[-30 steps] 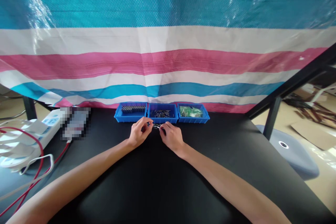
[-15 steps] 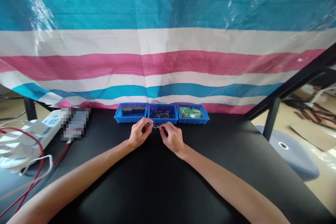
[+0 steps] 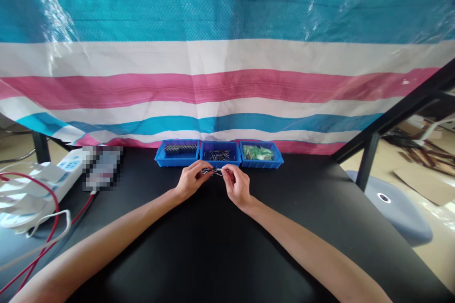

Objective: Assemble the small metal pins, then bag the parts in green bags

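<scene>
My left hand (image 3: 192, 182) is closed in a pinch on several thin, dark and silvery metal pins (image 3: 214, 171) in front of the middle bin. Opposite it, my right hand (image 3: 238, 186) pinches the right end of the same small cluster. Just behind the fingers stands the middle blue bin (image 3: 219, 163), holding a loose heap of similar slim metal pieces. Whether they are screws or plain pins is too small to tell. Fingertips hide part of what I hold.
The left blue bin (image 3: 177, 163) has rows of small metal cylinders; the right blue bin (image 3: 262, 164) has green and clear plastic packets. A white power strip (image 3: 67, 170) with red and white cables lies left. A striped sheet (image 3: 227, 57) hangs behind, a grey stool (image 3: 394, 208) stands right.
Both hands have shifted slightly to the right with the metal pins, which show a little more between the fingers. The bins have stayed in place.
</scene>
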Motion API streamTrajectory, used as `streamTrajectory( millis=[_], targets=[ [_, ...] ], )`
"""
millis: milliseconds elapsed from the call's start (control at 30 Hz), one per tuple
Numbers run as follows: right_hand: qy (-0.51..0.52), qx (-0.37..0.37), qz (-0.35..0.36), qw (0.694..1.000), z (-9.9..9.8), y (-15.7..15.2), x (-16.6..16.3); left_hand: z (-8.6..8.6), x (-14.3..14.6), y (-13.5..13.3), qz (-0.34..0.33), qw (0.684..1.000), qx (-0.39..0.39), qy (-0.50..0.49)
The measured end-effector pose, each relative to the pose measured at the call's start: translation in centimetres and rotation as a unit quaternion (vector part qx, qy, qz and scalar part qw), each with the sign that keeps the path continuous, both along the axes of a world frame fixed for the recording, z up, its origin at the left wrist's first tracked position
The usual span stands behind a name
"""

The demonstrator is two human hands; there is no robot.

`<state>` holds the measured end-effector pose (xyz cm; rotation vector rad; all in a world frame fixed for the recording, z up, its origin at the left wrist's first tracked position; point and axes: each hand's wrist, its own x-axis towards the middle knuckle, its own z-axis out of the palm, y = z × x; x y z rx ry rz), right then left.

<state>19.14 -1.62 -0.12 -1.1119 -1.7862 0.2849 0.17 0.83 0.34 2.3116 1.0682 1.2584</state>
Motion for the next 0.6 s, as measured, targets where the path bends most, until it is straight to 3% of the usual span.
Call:
streamTrajectory(
  millis=[367, 600],
  targets=[
    [0.001, -0.019, 0.027, 0.999, 0.13, 0.32, -0.26, 0.0, -0.36, -0.25, -0.008, 0.996, 0.075, -0.04],
    [-0.004, -0.017, 0.061, 0.998, 0.07, 0.54, -0.45, 0.16, -0.35, -0.44, 0.032, 0.992, 0.109, -0.052]
  ],
)
